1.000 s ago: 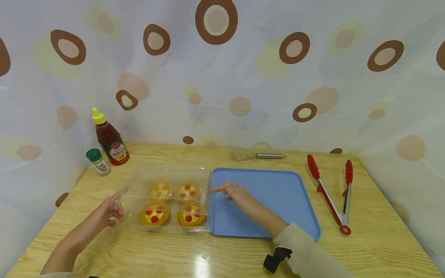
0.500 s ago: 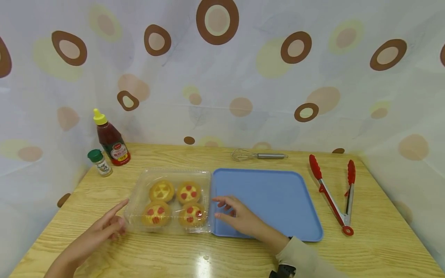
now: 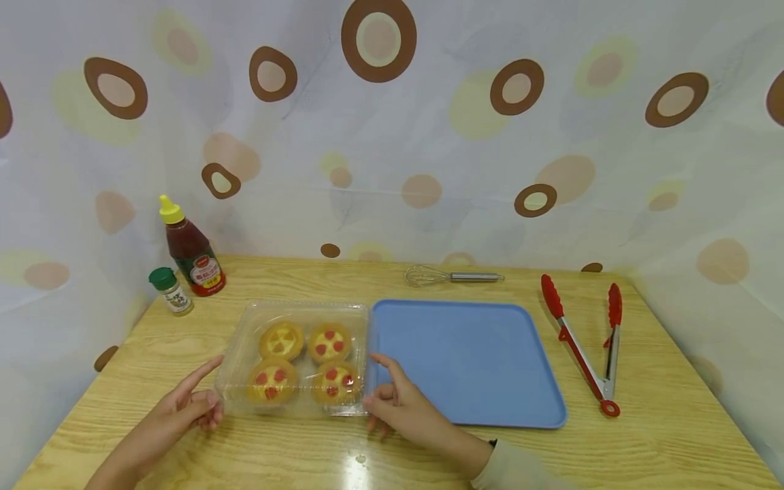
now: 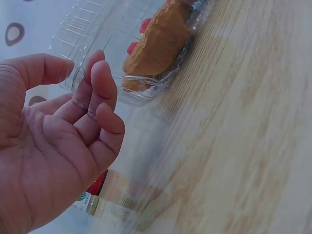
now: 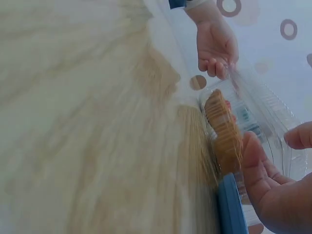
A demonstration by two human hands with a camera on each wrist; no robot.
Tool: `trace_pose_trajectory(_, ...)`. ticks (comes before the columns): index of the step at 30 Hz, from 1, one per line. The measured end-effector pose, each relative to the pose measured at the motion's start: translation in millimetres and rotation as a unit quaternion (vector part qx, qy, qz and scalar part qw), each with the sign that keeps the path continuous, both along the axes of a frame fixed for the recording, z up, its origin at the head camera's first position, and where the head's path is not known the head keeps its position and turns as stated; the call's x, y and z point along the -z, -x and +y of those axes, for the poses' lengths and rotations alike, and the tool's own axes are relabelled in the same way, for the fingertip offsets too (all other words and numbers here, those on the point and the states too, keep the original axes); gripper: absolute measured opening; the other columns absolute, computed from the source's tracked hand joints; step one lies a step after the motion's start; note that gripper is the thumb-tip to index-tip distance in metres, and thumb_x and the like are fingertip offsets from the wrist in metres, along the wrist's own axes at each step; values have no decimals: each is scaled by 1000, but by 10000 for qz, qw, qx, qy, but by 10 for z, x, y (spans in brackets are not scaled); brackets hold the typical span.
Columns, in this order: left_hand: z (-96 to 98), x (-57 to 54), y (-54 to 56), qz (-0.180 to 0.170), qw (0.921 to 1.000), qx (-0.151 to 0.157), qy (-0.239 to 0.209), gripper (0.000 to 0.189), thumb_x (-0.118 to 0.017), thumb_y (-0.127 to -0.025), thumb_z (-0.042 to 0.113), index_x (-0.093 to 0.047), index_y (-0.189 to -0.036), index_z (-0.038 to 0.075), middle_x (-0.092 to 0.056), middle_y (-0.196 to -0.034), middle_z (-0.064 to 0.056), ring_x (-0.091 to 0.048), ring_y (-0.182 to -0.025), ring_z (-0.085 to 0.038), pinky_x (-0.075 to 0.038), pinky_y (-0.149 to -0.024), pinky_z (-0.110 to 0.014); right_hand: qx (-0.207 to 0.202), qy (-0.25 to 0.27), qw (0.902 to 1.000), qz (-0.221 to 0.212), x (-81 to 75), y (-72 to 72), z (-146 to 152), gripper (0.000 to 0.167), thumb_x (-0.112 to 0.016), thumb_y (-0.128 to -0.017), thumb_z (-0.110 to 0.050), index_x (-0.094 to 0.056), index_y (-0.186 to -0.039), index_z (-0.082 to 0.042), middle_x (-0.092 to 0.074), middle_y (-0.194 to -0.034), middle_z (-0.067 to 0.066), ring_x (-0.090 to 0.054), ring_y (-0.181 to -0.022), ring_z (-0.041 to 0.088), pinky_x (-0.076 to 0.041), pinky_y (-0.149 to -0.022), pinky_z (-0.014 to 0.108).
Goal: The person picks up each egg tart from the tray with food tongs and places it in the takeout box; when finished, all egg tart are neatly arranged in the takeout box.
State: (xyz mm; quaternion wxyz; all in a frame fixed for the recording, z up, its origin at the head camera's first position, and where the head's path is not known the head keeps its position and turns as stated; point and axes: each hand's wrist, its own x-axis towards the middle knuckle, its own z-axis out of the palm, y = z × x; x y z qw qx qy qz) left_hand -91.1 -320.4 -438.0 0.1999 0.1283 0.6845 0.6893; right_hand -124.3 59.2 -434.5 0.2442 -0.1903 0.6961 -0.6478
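A clear plastic clamshell container (image 3: 245, 354) lies on the table with its lid down. Inside are several round tarts (image 3: 282, 340), most dotted with red pieces on a yellow filling. My left hand (image 3: 174, 415) is at the container's left side, its index finger straight and the other fingers loosely bent, fingertips right at the plastic edge. At the front right corner is my right hand (image 3: 404, 408), index finger along the right edge and thumb at the corner. In the right wrist view, the lid's rim runs between the spread fingers (image 5: 253, 153) of my right hand.
A blue tray (image 3: 465, 361) lies right beside the container. Red-tipped tongs (image 3: 582, 361) lie spread further right, and a whisk (image 3: 453, 276) lies behind the tray. A sauce bottle (image 3: 194, 255) and a green-capped shaker (image 3: 171, 291) stand at the back left.
The blurred lid of a second ago has come down over the tarts. My right hand has moved from above the tray towards me, to the container's front right corner; the left has shifted slightly forward.
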Motion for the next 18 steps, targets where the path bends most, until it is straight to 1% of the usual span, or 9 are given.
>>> trace_pose_trajectory(4,21,4,5,39,9999,-98,-18,50,-36,-103,12,-24,-141,42,-61,-87,2,-59,-80,-8,-51,-73,-25,165,286,9993,-183,-3,-28,-51,73,-58,-93,-8,-13,-150,-16,-64,-90,23,-65,-67,23,-51,-53,29)
trace_pose_trajectory(6,39,1,20,27,9998,-202,75,50,-36,-103,13,-23,-143,40,-60,-87,2,-58,-80,-8,-51,-74,-26,250,355,9986,-301,-7,-13,-68,73,-58,-92,-6,-13,-150,-15,-65,-89,24,-65,-65,21,-50,-52,27)
trace_pose_trajectory(7,50,-2,34,29,9995,-270,144,50,-37,-103,14,-22,-145,37,-60,-86,3,-58,-80,-8,-51,-74,-26,296,383,9982,-361,-9,4,-74,73,-58,-92,-5,-14,-150,-15,-65,-88,24,-65,-64,19,-50,-51,27)
trace_pose_trajectory(10,85,-13,102,29,9984,-447,331,53,-37,-103,17,-14,-150,24,-58,-85,2,-57,-79,-8,-51,-75,-27,442,495,9963,-542,-15,93,-85,72,-56,-91,-1,-16,-150,-14,-66,-85,24,-64,-61,17,-50,-50,26)
trace_pose_trajectory(13,119,-24,206,73,9968,-639,483,58,-39,-103,18,-7,-151,13,-57,-83,1,-56,-77,-9,-51,-74,-27,525,659,9941,-687,-16,218,-97,73,-55,-91,2,-17,-150,-15,-67,-82,21,-64,-60,16,-49,-49,25)
trace_pose_trajectory(16,139,-14,308,157,9964,-719,424,61,-39,-103,18,-3,-152,10,-56,-84,0,-55,-77,-9,-50,-73,-26,557,826,9915,-840,-9,332,-109,74,-55,-91,2,-16,-151,-17,-68,-82,17,-65,-62,15,-50,-49,24)
trace_pose_trajectory(18,150,3,361,199,9968,-730,249,61,-38,-103,17,-3,-152,11,-56,-84,0,-55,-78,-9,-50,-72,-25,538,881,9905,-910,-1,383,-115,75,-55,-91,2,-15,-151,-18,-69,-84,16,-67,-64,15,-50,-50,24)
